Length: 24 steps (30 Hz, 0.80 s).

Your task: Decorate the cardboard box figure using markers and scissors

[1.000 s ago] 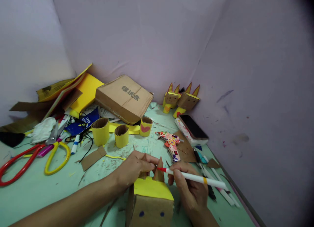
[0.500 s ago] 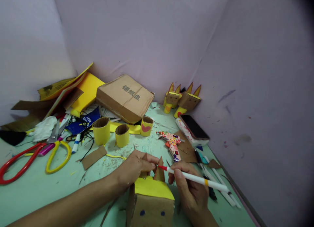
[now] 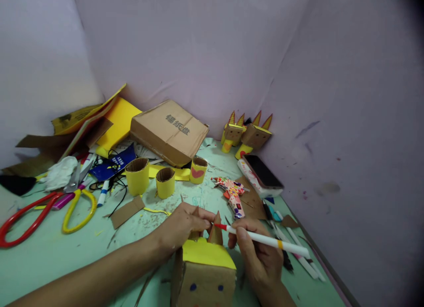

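Note:
A cardboard box figure [image 3: 207,282] stands at the bottom middle, with a yellow paper top [image 3: 208,255], two blue dot eyes and two pointed cardboard horns. My left hand [image 3: 185,225] reaches over from the left, its fingers pinched at the right-hand cardboard horn [image 3: 217,233]; the fingertips are partly hidden behind it. In my right hand [image 3: 260,252] is a white felt-tip pen [image 3: 265,240] with a red tip and an orange band. The red tip meets the right edge of that horn, or is very close to it.
Yellow-wrapped cardboard tubes [image 3: 137,179] and a flowery glue gun [image 3: 232,193] lie beyond my hands. Scissors [image 3: 77,201] are at left, a flat carton [image 3: 170,130] behind. Finished-looking box figures [image 3: 255,137], a phone [image 3: 263,171] and pens [image 3: 306,258] are at right.
The red pen tip has shifted very slightly to the right along the horn. My left hand and the box figure stay almost in place.

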Available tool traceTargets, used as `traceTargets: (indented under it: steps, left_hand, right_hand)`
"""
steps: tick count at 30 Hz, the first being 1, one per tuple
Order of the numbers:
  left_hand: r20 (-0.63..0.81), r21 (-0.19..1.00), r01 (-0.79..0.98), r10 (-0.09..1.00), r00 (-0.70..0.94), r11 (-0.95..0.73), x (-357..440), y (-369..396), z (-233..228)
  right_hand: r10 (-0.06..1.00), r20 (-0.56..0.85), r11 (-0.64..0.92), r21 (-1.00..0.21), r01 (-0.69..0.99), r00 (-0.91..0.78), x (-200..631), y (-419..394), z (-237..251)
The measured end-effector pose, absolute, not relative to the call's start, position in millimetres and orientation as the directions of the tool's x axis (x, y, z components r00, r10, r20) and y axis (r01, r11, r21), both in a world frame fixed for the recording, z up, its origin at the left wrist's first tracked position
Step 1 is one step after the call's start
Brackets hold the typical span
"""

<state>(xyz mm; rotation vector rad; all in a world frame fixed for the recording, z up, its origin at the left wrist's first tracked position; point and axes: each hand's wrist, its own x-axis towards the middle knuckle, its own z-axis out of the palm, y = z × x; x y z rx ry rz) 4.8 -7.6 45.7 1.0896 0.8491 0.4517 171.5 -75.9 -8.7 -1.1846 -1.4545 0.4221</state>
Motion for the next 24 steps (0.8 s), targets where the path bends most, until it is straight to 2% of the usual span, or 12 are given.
traceTargets:
  steps: [4,9,15,24]
  left_hand:
    - [-0.389,0.904,0.092,0.714,0.583,0.417,4.3,-7.8,42.3]
    - [-0.374,0.91,0.088,0.712,0.594,0.405,4.7,-6.9,40.8]
    - [-0.344,0.92,0.075,0.702,0.624,0.384,5.0,-0.9,28.4]
    - [-0.322,0.928,0.052,0.721,0.614,0.37,5.6,0.2,17.4]
  right_hand:
    - [0.814,0.559,0.439,-0.771,0.461,0.159,172.4,-74.9,-6.8]
    - [0.827,0.513,0.391,-0.819,0.42,0.232,168.1,-76.6,-7.3]
    - [0.871,0.469,0.389,-0.842,0.374,0.149,166.8,-78.8,-10.8]
    - [0.87,0.493,0.451,-0.79,0.415,-0.006,173.0,-78.2,-7.7]
